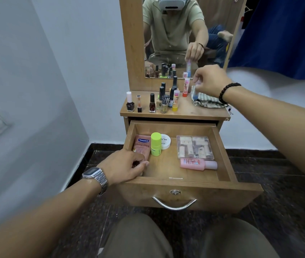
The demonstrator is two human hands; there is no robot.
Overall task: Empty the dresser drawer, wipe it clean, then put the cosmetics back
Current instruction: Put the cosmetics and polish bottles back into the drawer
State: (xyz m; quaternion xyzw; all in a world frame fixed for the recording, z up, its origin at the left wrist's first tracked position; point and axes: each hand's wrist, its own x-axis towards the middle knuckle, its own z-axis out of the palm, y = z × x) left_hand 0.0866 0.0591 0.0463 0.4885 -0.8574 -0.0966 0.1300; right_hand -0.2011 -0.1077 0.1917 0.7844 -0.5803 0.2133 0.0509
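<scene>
Wood-grain drawer (pixel 175 180) stands pulled out toward me beneath the dresser top, and by my reading I'm partway through emptying it. Up on the bench (pixel 185 110) a cluster of nail polish bottles (pixel 152 103) and small sticks stands upright, caps up, near a striped cloth (pixel 206 102) that lies crumpled at the right, not yet put to use as far as I can judge. My right hand (pixel 211 81) is over that corner, its grip pinched on a small tube (pixel 195 93) held roughly upright above the cloth; the mirror shows the same tube gripped from the top. My left hand (pixel 124 164) is down in the drawer's near-left corner, fingers curled onto the lower end of the pink Vaseline tube (pixel 141 146), which lies flat with its long axis running front to back and its printed end toward the rear wall. A lime-green stick (pixel 156 144) stands upright just beside it, touching a white round jar (pixel 165 141). At the right, a clear box (pixel 194 147) lies flat, and a pink bottle (pixel 198 164) lies on its side in front of it, long axis left to right, cap pointing right. These five remain to come out; wiping and restocking are all ahead.
</scene>
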